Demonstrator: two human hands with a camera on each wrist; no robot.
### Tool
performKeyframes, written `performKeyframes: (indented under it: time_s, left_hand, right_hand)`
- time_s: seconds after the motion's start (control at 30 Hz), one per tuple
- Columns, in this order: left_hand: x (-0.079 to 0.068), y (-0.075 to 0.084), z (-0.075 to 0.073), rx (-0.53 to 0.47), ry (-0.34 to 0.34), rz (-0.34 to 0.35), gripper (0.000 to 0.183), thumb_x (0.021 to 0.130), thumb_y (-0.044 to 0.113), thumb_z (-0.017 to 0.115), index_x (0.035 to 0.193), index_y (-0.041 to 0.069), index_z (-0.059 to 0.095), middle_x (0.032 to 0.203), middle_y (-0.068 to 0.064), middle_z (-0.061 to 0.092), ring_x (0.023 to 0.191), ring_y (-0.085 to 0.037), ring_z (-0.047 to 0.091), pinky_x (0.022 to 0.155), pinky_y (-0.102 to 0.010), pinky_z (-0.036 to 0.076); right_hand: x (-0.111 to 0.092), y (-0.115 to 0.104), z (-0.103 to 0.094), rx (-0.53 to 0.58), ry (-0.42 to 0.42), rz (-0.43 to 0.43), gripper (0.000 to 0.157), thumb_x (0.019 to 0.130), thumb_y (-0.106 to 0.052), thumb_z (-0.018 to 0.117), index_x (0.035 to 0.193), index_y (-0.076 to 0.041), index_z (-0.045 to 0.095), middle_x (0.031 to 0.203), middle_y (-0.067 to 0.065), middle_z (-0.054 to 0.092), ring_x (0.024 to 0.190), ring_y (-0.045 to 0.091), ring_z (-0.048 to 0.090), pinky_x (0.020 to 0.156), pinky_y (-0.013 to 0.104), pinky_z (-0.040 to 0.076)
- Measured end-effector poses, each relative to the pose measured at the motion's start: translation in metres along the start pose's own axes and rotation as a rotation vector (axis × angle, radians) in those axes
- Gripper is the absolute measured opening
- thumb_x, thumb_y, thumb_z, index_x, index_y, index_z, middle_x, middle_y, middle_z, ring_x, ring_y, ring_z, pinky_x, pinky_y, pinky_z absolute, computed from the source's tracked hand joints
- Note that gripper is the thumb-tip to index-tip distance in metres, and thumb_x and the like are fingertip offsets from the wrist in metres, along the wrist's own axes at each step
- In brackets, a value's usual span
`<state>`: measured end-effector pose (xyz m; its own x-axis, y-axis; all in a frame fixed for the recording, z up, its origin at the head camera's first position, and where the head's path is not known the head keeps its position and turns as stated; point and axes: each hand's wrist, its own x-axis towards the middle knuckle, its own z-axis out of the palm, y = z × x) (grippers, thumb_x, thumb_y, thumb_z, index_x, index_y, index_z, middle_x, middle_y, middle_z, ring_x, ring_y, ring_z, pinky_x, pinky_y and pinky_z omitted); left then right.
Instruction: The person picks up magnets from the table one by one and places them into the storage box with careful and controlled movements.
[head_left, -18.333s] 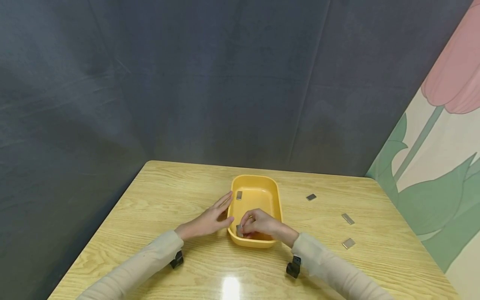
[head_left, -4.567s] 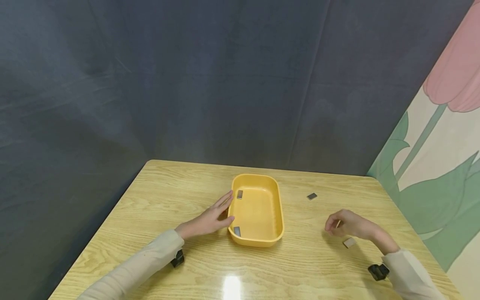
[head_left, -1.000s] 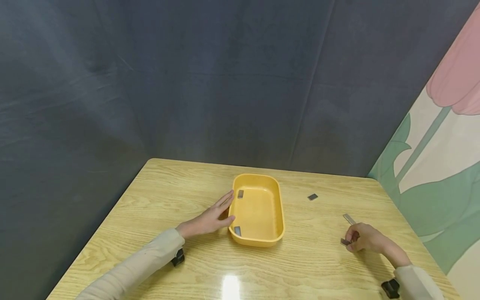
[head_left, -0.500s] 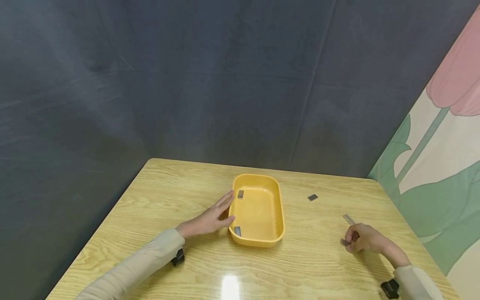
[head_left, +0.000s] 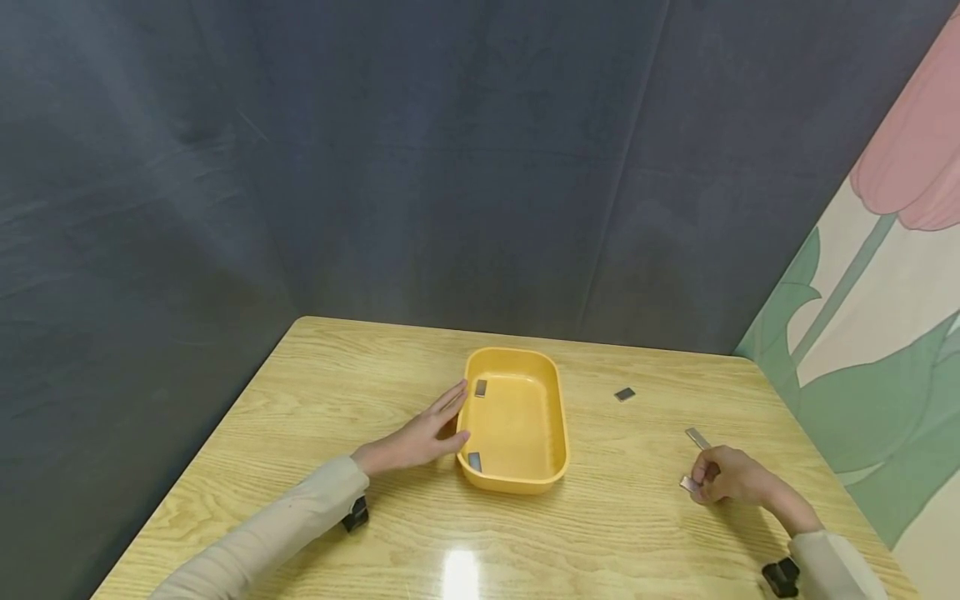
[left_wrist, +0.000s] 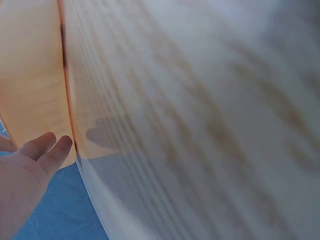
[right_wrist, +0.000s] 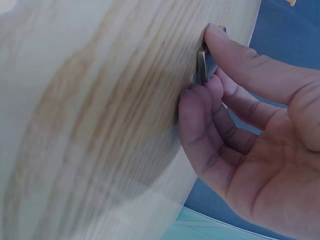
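My right hand (head_left: 727, 477) is low over the table's right side, pinching a small flat metallic rectangular piece (head_left: 687, 483) between thumb and fingers. In the right wrist view, this piece (right_wrist: 209, 66) stands on edge by the wood, partly hidden by the fingertips. Just beyond that hand lies a narrow metallic piece (head_left: 697, 437). My left hand (head_left: 416, 442) rests against the left wall of a yellow tray (head_left: 517, 425), fingers extended and thumb at the rim. Inside the tray, one small grey piece (head_left: 481, 388) sits at the far left, another (head_left: 475, 461) at the near left.
A dark rectangular piece (head_left: 625, 394) lies on the wooden table (head_left: 585, 533) to the right of the tray. Behind the far edge hangs a dark blue curtain (head_left: 465, 167). A wall with a painted tulip (head_left: 907, 167) borders the right side.
Earlier my right hand was in the tray, then hovered above the right-hand piece; now it pinches that piece, whose face has tilted from dark to bright. The left hand stays put.
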<state>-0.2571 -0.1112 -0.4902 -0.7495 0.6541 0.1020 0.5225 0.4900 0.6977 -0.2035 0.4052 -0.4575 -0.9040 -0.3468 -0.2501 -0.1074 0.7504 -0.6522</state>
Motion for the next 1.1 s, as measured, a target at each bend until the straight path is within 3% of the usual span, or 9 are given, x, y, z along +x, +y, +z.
performKeyframes:
  time_s: [0.4,0.63,0.87,1.1]
  left_hand:
    - [-0.0006,0.0012,-0.0015,-0.001,-0.004,-0.001,0.079,0.104,0.044,0.048,0.159,0.007,0.007,0.166,0.003,-0.006,0.148,-0.023,0.010,0.115,-0.045,0.026]
    - [-0.0011,0.0012,-0.0010,-0.002,-0.006,0.001,0.078,0.104,0.042,0.049,0.159,0.006,0.006,0.166,0.001,-0.006,0.148,-0.024,0.010,0.115,-0.046,0.026]
    - [-0.0006,0.0019,-0.0010,-0.004,-0.012,-0.002,0.077,0.104,0.040,0.050,0.159,0.005,0.007,0.166,0.001,-0.006,0.148,-0.024,0.010,0.115,-0.045,0.026]
    - [-0.0006,0.0030,-0.0011,-0.006,-0.009,-0.004,0.077,0.104,0.039,0.050,0.159,0.006,0.007,0.166,0.002,-0.006,0.148,-0.023,0.009,0.115,-0.045,0.025]
  right_hand:
    - [-0.0011,-0.0034,-0.0002,0.061,-0.020,-0.040,0.023,0.079,0.004,0.079,0.083,0.005,0.056,0.070,0.004,0.050,0.061,0.012,0.047,0.052,0.025,0.046]
    - [-0.0011,-0.0059,0.0023,0.100,-0.031,-0.057,0.022,0.079,0.009,0.076,0.084,0.006,0.054,0.072,0.005,0.050,0.062,0.014,0.048,0.052,0.027,0.047]
    - [0.0007,-0.0052,0.0025,0.100,-0.058,-0.098,0.022,0.083,0.001,0.076,0.086,0.006,0.055,0.072,0.004,0.049,0.061,0.010,0.047,0.052,0.026,0.047]
    - [0.0037,-0.0028,0.0031,0.149,-0.098,-0.106,0.017,0.086,0.003,0.073,0.091,0.008,0.057,0.072,0.002,0.050,0.059,0.008,0.046,0.051,0.024,0.044]
